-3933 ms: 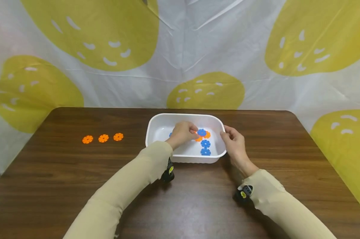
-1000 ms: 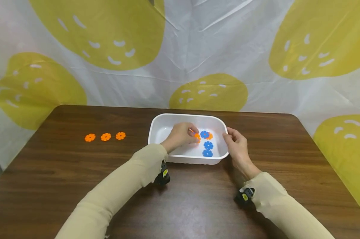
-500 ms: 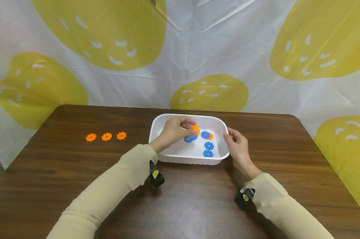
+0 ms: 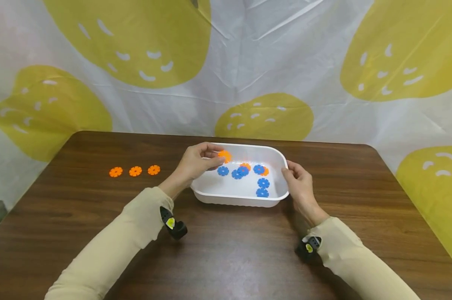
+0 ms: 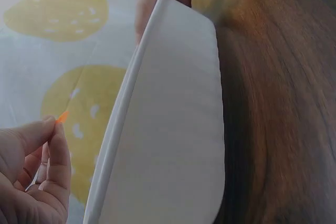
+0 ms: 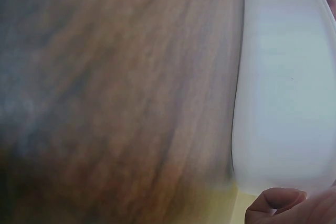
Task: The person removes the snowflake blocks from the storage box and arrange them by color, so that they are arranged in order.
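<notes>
My left hand (image 4: 196,163) pinches an orange flower-shaped plastic disc (image 4: 224,156) between thumb and fingertips, above the left end of a white plastic tub (image 4: 233,201). In the left wrist view the orange disc (image 5: 62,117) shows edge-on at the fingertips, beside the tub's outer wall (image 5: 168,108). My right hand (image 4: 300,187) grips the tub's right rim, thumb on the near side and fingers behind. Inside the tub lie several blue discs, among them a lone blue disc (image 4: 223,171) at the left. An orange disc (image 4: 245,166) is partly covered by a blue one.
Three orange discs lie in a row on the brown wooden table left of the tub: left disc (image 4: 116,172), middle disc (image 4: 135,171) and right disc (image 4: 153,170). A white curtain (image 4: 166,112) with yellow fruit shapes hangs behind the table (image 4: 226,258).
My left hand has lifted the orange disc from among the others in the tub and carried it left and up. My right hand stays on the rim.
</notes>
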Available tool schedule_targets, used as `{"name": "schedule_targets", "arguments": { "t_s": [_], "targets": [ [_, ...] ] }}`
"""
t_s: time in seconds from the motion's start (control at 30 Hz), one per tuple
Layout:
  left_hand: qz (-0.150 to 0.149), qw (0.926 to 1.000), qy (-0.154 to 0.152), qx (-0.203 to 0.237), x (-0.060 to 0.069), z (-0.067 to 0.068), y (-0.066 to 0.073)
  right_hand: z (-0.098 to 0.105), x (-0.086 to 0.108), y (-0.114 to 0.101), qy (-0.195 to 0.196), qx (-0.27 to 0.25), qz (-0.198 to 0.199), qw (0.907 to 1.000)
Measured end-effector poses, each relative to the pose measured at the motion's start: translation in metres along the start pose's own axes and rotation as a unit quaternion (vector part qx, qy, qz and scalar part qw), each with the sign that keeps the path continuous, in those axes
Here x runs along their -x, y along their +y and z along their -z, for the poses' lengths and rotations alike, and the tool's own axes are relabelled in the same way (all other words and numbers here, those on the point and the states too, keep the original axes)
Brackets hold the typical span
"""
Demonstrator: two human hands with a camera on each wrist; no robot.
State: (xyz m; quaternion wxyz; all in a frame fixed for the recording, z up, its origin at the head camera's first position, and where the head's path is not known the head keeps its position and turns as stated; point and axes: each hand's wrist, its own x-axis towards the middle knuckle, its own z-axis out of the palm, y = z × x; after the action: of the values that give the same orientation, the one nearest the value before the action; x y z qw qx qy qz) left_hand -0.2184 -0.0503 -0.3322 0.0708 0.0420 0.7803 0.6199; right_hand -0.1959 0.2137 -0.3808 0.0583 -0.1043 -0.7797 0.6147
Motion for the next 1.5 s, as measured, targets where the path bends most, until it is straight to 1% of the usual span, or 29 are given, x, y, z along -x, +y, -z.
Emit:
{"name": "schedule_targets", "arguments": {
  "t_s": [0.2, 0.33, 0.43, 0.57, 0.73, 0.9, 1.03, 1.17, 1.3, 1.5],
  "targets": [
    [0.022, 0.9994, 0.021, 0.014, 0.005, 0.022, -0.009, 0.002, 0.0, 0.001, -0.005, 0.01, -0.01, 0.9999],
    [0.029, 0.9985, 0.042, 0.017, 0.009, 0.042, -0.019, 0.002, 0.0, 0.002, -0.006, 0.012, -0.011, 0.9999],
    [0.032, 0.9976, 0.058, 0.017, 0.012, 0.059, -0.028, 0.002, 0.0, 0.001, -0.006, 0.011, -0.011, 0.9999],
    [0.033, 0.996, 0.075, 0.036, 0.018, 0.082, -0.041, 0.002, -0.001, 0.001, -0.01, 0.011, -0.012, 0.9998],
    [0.034, 0.993, 0.081, 0.079, 0.027, 0.11, -0.053, 0.002, -0.002, 0.001, -0.012, 0.014, -0.013, 0.9998],
    [0.043, 0.9875, 0.094, 0.119, 0.037, 0.137, -0.062, 0.002, -0.003, 0.002, -0.008, 0.014, -0.011, 0.9998],
    [0.047, 0.9837, 0.112, 0.133, 0.043, 0.16, -0.07, 0.002, -0.002, 0.001, -0.009, 0.013, -0.012, 0.9998],
    [0.053, 0.9792, 0.14, 0.137, 0.049, 0.181, -0.078, 0.003, -0.002, 0.001, -0.009, 0.014, -0.013, 0.9998],
    [0.063, 0.9745, 0.162, 0.141, 0.053, 0.198, -0.085, 0.002, -0.002, 0.001, -0.007, 0.014, -0.012, 0.9998],
    [0.087, 0.9686, 0.2, 0.119, 0.057, 0.217, -0.093, 0.002, -0.003, 0.001, -0.003, 0.013, -0.01, 0.9999]
  ]
}}
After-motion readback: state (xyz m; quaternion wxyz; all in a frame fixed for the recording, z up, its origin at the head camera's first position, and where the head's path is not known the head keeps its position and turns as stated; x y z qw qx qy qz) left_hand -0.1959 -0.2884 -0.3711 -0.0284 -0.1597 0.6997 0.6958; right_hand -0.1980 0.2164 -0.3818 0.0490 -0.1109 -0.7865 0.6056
